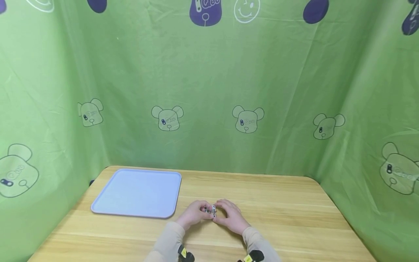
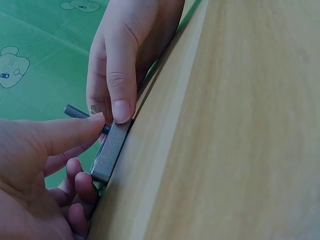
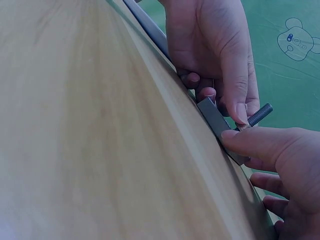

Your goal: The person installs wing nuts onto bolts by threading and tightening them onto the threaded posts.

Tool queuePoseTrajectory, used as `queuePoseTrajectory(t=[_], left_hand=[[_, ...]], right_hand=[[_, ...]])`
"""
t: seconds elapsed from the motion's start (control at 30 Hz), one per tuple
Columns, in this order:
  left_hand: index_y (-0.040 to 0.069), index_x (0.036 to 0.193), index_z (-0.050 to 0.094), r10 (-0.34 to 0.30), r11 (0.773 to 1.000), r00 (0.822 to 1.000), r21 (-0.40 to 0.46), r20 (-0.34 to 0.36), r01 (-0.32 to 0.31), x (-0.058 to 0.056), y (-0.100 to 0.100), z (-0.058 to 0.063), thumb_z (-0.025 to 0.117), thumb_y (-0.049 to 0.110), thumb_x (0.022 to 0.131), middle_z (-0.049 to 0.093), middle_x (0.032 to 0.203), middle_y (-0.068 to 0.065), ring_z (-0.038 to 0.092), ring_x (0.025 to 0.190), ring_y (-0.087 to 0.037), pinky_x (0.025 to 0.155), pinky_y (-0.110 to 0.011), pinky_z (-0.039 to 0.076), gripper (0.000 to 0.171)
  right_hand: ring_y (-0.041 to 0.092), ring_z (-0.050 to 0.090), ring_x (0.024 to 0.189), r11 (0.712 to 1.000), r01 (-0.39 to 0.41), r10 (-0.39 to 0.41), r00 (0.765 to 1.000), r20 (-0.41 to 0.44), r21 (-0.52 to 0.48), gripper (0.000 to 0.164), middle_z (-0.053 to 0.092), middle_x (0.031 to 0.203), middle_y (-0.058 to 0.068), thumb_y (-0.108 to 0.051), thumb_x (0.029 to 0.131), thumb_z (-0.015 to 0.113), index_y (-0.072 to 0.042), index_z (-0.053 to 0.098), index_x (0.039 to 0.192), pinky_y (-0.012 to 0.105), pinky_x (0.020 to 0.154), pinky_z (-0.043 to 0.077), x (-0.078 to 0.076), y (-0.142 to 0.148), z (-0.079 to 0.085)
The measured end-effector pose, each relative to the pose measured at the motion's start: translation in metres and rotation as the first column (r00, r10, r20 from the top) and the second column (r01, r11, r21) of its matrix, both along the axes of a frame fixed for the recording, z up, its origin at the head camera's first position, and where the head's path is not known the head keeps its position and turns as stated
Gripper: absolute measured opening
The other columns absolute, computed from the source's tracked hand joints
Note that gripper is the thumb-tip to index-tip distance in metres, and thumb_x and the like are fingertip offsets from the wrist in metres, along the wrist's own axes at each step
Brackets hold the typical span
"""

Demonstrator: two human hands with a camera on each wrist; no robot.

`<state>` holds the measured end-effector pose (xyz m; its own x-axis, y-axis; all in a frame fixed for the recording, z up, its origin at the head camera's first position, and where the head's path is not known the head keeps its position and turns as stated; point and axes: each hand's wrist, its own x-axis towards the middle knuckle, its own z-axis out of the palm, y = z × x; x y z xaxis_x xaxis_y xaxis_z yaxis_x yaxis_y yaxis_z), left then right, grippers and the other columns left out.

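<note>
Both hands meet over a small metal part low in the head view, at the middle of the table. A grey metal block (image 2: 111, 152) rests on its edge against the tabletop, and a dark threaded bolt (image 2: 75, 111) stands out from its side at an angle. My left hand (image 1: 194, 214) pinches the bolt between thumb and fingers near the block. With thumb and fingertips, my right hand (image 1: 233, 217) grips one end of the block. How far the bolt enters the block is hidden by the fingers.
A light blue tray (image 1: 139, 193) lies on the left of the wooden table (image 1: 288, 214), left of my left hand. Green printed curtains (image 1: 209, 145) hang behind the table and along both sides.
</note>
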<state>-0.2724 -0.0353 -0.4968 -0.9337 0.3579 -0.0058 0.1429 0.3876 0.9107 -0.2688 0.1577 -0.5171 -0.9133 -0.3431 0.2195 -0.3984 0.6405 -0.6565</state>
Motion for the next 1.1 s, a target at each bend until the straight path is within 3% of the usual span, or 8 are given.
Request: queuePoseTrajectory(t=[0.23,0.47,0.67,0.87,1.1], left_hand=[[0.006,0.093,0.07,-0.009,1.0,1.0,-0.017,0.004,0.009,0.0015,-0.0004,0.0024,0.074,0.012,0.082,0.043,0.073,0.002,0.042,0.071,-0.015,0.061,-0.026,0.035,0.013],[0.007,0.097,0.072,-0.057,0.998,0.998,-0.027,0.009,0.057,-0.0007,-0.003,0.0025,0.07,0.012,0.086,0.044,0.069,0.004,0.041,0.066,-0.013,0.058,-0.023,0.036,0.013],[0.003,0.108,0.059,-0.048,0.996,0.996,0.073,0.076,0.042,-0.0011,-0.0073,0.0032,0.071,0.009,0.082,0.043,0.079,0.0,0.042,0.072,-0.015,0.063,-0.026,0.037,0.029],[0.001,0.099,0.054,-0.053,0.994,0.994,0.099,0.094,0.044,-0.0027,-0.0093,0.001,0.072,0.005,0.078,0.044,0.082,0.001,0.042,0.076,-0.016,0.066,-0.028,0.036,0.027],[-0.001,0.095,0.059,-0.072,0.994,0.993,0.09,0.091,0.064,-0.0025,-0.0086,0.0015,0.071,0.003,0.076,0.045,0.08,0.002,0.043,0.078,-0.015,0.069,-0.028,0.036,0.023]], right_hand=[[0.045,0.039,0.136,1.0,0.001,-0.001,1.0,0.018,0.001,0.057,0.051,0.141,0.02,-0.035,0.08,0.076,-0.006,0.059,0.126,0.069,0.11,0.019,-0.0003,0.0,-0.0011],[0.045,0.038,0.136,1.0,0.002,-0.002,1.0,0.019,0.004,0.057,0.051,0.141,0.02,-0.034,0.08,0.077,-0.006,0.059,0.127,0.069,0.111,0.018,-0.0002,-0.0002,-0.0011],[0.044,0.039,0.136,1.0,0.008,-0.008,1.0,0.013,0.006,0.058,0.051,0.14,0.02,-0.034,0.079,0.077,-0.006,0.059,0.127,0.069,0.111,0.019,-0.0015,-0.0003,-0.0012],[0.044,0.04,0.135,1.0,0.011,-0.011,1.0,0.011,0.008,0.058,0.052,0.14,0.019,-0.034,0.078,0.077,-0.006,0.06,0.126,0.068,0.111,0.019,-0.0014,-0.0005,-0.0004],[0.044,0.04,0.135,1.0,0.007,-0.007,1.0,0.01,0.006,0.058,0.052,0.14,0.019,-0.034,0.078,0.077,-0.007,0.06,0.126,0.068,0.111,0.02,-0.0005,-0.0001,-0.0007]])
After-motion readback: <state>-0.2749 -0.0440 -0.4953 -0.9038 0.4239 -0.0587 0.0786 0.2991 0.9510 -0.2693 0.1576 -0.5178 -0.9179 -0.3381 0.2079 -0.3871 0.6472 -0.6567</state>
